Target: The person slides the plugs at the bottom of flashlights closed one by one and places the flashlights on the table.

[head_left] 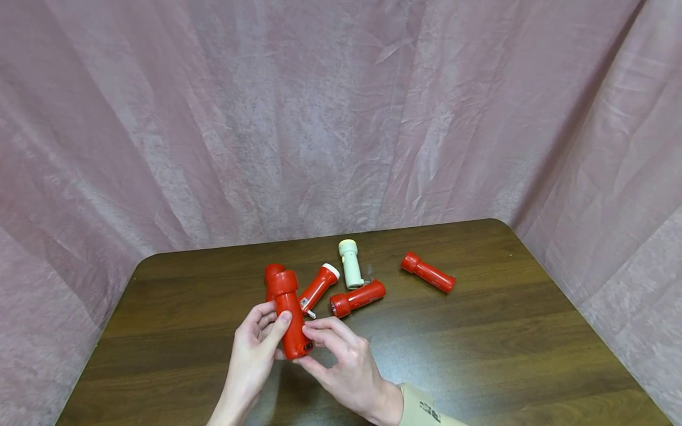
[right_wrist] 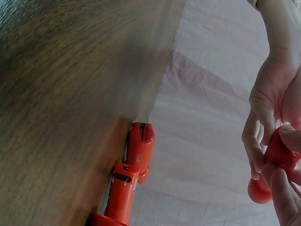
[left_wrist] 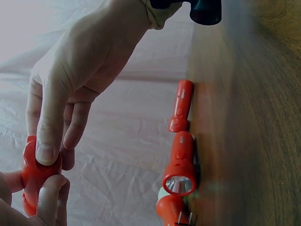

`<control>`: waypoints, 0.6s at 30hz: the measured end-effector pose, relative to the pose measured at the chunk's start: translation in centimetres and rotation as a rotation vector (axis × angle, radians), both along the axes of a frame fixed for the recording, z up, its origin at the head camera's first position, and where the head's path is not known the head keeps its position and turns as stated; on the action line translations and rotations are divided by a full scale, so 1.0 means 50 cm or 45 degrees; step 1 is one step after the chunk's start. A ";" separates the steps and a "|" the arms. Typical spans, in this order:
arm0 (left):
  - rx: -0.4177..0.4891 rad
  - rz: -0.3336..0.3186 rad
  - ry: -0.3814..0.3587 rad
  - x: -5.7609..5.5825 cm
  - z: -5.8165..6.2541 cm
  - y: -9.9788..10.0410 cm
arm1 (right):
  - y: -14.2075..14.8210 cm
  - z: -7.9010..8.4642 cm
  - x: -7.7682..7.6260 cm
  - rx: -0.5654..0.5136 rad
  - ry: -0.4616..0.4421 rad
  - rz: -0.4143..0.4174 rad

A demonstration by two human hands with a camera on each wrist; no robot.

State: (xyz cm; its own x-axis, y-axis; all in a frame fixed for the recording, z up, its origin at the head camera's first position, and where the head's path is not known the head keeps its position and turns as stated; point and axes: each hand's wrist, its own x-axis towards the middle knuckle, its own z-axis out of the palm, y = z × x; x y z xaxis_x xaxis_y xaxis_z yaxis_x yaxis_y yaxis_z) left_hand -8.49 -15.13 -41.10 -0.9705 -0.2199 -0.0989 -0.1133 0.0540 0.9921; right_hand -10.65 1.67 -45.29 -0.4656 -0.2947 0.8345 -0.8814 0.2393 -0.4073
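A red flashlight is held above the table, its wide head pointing away and its tail end, with a dark slot, toward me. My left hand grips its body from the left, thumb on top. At the tail end, my right hand pinches it between fingers and thumb. In the left wrist view the right hand comes from above, its thumb on the red flashlight. The right wrist view shows the left hand around the flashlight; part of it is hidden by fingers.
Beyond the hands, a red flashlight, a white-headed red one with plug prongs out, a pale green one and another red one lie close together. One more red flashlight lies farther right on the wooden table.
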 end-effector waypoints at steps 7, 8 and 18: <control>0.029 -0.003 -0.012 -0.005 -0.002 -0.006 | 0.001 0.003 -0.001 0.028 -0.107 0.033; 0.032 -0.009 -0.015 -0.006 -0.002 -0.007 | 0.001 0.003 -0.001 0.029 -0.110 0.028; 0.028 -0.053 -0.026 -0.004 -0.005 -0.014 | 0.005 0.004 0.002 0.053 -0.147 0.011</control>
State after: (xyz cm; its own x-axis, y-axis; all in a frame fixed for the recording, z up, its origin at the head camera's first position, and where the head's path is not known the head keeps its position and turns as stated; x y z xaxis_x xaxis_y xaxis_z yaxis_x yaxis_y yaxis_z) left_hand -8.67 -15.81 -41.34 -0.9764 -0.1771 -0.1234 -0.1320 0.0375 0.9905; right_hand -10.57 1.92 -45.11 -0.5555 -0.3323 0.7622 -0.8311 0.2508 -0.4964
